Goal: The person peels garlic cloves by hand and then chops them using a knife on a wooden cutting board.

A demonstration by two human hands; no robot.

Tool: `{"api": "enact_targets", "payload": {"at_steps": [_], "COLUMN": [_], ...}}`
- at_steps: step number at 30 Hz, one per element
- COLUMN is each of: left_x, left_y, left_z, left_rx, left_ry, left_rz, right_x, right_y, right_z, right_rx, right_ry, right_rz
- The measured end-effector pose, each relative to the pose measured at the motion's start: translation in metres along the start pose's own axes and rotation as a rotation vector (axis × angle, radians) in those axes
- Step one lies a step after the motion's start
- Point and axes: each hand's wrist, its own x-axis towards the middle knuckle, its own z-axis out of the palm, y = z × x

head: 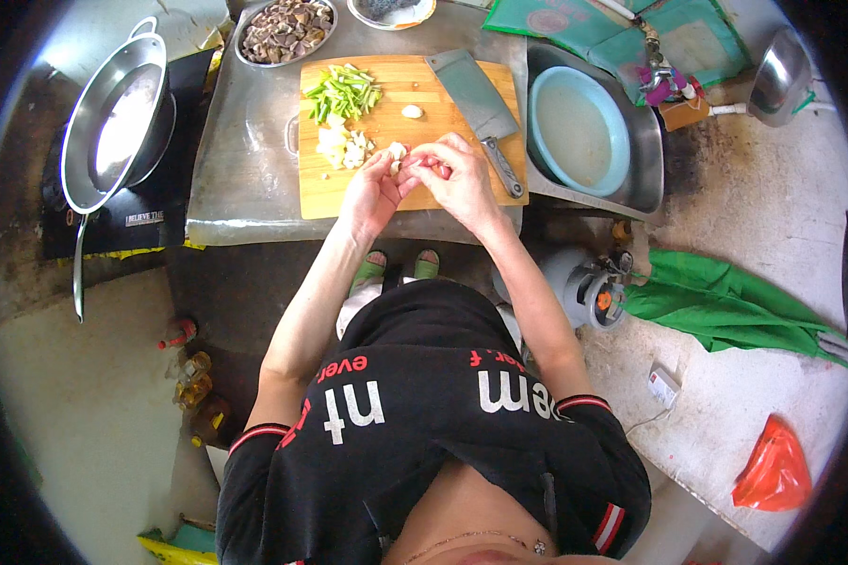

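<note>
Over the front of a wooden cutting board (413, 201), my left hand (373, 191) is turned palm up with garlic cloves (397, 150) held at its fingers. My right hand (459, 176) meets it, thumb and fingers pinched together at a small piece, too covered to name surely. One whole garlic clove (412, 111) lies on the board beyond the hands. Cut green stalks (344, 92) form a pile at the board's far left, with chopped pale pieces (346, 147) nearer me. A cleaver (477, 99) rests on the right side, its handle pointing towards me.
A steel pan (124, 116) stands on the black cooktop (145, 229) at left. Behind the board are a metal bowl of sliced brown food (286, 32) and another bowl (393, 21). At right, a blue basin (579, 131) of cloudy water sits in the sink (649, 169), below a faucet (657, 70).
</note>
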Motion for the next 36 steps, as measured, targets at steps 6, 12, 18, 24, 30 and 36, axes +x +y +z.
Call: {"api": "enact_targets", "payload": {"at_steps": [6, 12, 18, 24, 30, 36], "left_x": [0.003, 0.005, 0.008, 0.004, 0.002, 0.004], "left_y": [0.003, 0.01, 0.01, 0.001, -0.005, -0.002], "left_z": [-0.004, 0.011, 0.013, 0.013, 0.012, 0.004], "left_rx": [0.008, 0.329, 0.554, 0.619, 0.505, 0.355], "left_ry": [-0.075, 0.076, 0.121, 0.059, 0.086, 0.066], "left_rz": [-0.073, 0.024, 0.077, 0.221, 0.205, 0.099], "right_x": [0.003, 0.002, 0.002, 0.0, 0.001, 0.001], "right_y": [0.022, 0.037, 0.055, 0.039, 0.039, 0.035], "right_z": [0.006, 0.01, 0.024, 0.03, 0.032, 0.034], "right_rx": [-0.207, 0.453, 0.327, 0.313, 0.501, 0.255], "right_ry": [0.035, 0.006, 0.044, 0.042, 0.077, 0.139], "right_rz": [-0.144, 0.314, 0.167, 0.171, 0.176, 0.006]}}
